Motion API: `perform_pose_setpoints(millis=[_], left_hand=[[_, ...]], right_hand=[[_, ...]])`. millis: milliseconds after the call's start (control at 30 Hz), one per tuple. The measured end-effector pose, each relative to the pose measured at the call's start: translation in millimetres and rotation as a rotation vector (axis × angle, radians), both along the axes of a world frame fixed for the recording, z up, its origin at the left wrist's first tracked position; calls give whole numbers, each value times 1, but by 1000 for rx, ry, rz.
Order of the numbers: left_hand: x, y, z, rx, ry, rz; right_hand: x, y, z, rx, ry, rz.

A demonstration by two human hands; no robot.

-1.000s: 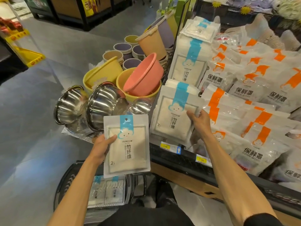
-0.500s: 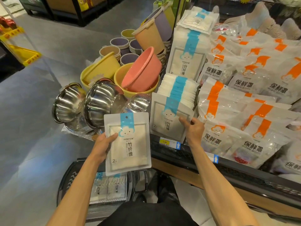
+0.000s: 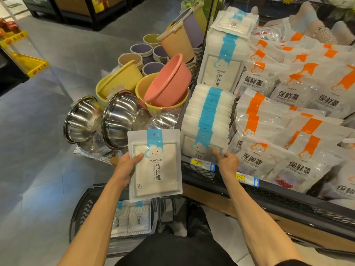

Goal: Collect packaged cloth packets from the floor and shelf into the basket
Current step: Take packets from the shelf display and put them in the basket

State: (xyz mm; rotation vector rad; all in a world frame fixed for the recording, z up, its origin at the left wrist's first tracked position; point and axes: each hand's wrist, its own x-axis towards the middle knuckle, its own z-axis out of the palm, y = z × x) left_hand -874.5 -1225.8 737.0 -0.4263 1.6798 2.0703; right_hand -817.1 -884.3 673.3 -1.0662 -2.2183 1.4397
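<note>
Head view: my left hand (image 3: 125,167) grips a cloth packet (image 3: 156,175) over the black basket (image 3: 84,212) on the floor, which holds two packets (image 3: 132,220) lying flat. My right hand (image 3: 228,166) pinches the front packet (image 3: 201,148) of the row standing on the shelf (image 3: 201,172).

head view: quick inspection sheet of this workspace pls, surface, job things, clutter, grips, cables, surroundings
surface: grey floor; black mesh-fronted shelf on the right.
job's things: one blue-striped cloth packet held above the basket; at least two basket packets lie inside; an upright packet row stands on the shelf.
clutter: steel bowls, plastic basins and cups left of the shelf; orange-striped packs beside the row.
grips: left grip holds the cloth packet by its left edge; right grip pinches the lower right corner of the front packet in the row.
cables: nothing seen.
surroundings: shop aisle, yellow stand, dark racks beyond.
</note>
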Motion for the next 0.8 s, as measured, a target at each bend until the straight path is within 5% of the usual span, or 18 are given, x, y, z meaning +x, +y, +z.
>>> perform_pose_setpoints(millis=[800], left_hand=[[-3,-6,-3,6,-19,30]], right_hand=[[-19,-5,21,-136,-104,35]])
